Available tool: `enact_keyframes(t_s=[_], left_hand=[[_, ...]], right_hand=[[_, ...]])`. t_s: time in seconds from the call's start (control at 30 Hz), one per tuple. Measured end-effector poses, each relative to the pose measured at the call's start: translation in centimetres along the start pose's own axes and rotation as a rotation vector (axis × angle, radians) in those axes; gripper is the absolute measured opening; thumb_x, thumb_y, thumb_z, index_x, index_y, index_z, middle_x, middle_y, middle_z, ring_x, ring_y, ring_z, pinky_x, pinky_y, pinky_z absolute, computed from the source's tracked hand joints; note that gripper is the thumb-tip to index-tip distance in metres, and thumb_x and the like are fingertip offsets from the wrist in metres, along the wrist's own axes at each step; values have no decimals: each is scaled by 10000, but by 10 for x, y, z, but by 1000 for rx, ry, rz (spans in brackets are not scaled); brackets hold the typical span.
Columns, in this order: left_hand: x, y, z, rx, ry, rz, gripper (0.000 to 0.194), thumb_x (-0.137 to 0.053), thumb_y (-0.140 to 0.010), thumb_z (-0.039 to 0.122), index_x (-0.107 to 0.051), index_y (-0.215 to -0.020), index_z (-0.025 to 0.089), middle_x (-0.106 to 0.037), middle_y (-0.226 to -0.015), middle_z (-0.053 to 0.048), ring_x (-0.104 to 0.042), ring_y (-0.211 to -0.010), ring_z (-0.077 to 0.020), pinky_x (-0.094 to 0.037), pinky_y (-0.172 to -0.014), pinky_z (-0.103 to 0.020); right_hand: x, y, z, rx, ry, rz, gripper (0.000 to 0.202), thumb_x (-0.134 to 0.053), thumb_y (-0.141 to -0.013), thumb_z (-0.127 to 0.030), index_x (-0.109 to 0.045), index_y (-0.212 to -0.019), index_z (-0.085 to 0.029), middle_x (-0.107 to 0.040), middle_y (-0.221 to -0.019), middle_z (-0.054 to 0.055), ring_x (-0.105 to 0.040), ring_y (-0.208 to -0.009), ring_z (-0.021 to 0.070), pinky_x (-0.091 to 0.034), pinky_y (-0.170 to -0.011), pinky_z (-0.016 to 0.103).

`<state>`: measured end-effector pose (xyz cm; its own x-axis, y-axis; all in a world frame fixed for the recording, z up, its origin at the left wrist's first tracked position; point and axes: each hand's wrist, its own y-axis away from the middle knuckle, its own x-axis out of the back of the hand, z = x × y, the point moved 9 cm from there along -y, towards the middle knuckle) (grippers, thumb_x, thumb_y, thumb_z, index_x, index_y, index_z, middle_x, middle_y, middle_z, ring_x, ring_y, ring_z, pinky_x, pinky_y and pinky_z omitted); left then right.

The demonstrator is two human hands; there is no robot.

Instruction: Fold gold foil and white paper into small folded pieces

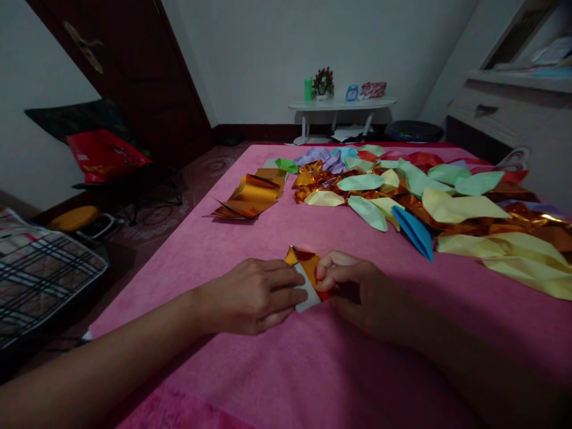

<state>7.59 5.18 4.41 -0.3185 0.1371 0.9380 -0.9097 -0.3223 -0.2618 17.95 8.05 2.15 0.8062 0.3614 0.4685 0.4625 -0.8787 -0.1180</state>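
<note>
Low over the pink cloth, a partly folded piece of gold foil paper (308,277) shows its shiny side and a pale grey back. The fingers of my left hand (257,295) lie bent over its left part, holding it; the thumb is hidden. My right hand (353,286) pinches the right side of the paper between curled fingers and thumb. Farther away to the left lies a stack of gold foil sheets (252,196), with curled edges.
Pink cloth (179,268) covers the table. Many folded paper pieces (460,205) in yellow, green, gold and purple spread over its far right, with a blue folded paper (413,231) nearest. A white side table (344,104) stands by the wall; a chair (98,119) stands left.
</note>
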Motion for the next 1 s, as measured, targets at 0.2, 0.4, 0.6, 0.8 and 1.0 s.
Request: enact_keyframes(t_s=[0.2,0.4,0.6,0.8,1.0], left_hand=[[-5,-4,0,25,-83,-37,256,-440,-925,196,-646,-1077,190,-675,-1002,-102,-625,-928,-203,-519,-796,-317],[-4,-2,-13,211,140,85,223,-515,-914,267,-698,-1029,213,-674,-1027,-66,-608,-924,-181,-484,-794,-298],[-8,-1,-26,373,347,201,166,-585,-874,270,-738,-888,208,-676,-894,-56,-598,-855,-170,-465,-784,-305],[-15,-3,-38,534,462,223,128,-644,-832,273,-729,-780,192,-654,-793,-42,-583,-790,-167,-456,-739,-299],[-19,-1,-45,615,425,229,79,-651,-810,200,-707,-756,185,-625,-787,-28,-564,-788,-166,-444,-731,-300]], right_hand=[[0,-1,3,17,-19,12,248,-504,-634,8,-643,-649,-196,-609,-844,25,-578,-721,144,-452,-600,249],[0,-1,7,-4,-9,56,229,-528,-647,13,-624,-591,-188,-592,-802,5,-567,-682,123,-427,-578,236],[-1,-1,10,-1,-13,66,216,-561,-669,7,-630,-616,-191,-596,-814,6,-576,-705,130,-443,-608,252],[0,-1,12,-10,0,69,196,-586,-687,-12,-630,-615,-189,-604,-811,2,-565,-691,125,-430,-595,250],[-2,-2,11,-1,16,31,170,-610,-708,-26,-642,-629,-173,-588,-810,16,-559,-699,120,-418,-591,242]])
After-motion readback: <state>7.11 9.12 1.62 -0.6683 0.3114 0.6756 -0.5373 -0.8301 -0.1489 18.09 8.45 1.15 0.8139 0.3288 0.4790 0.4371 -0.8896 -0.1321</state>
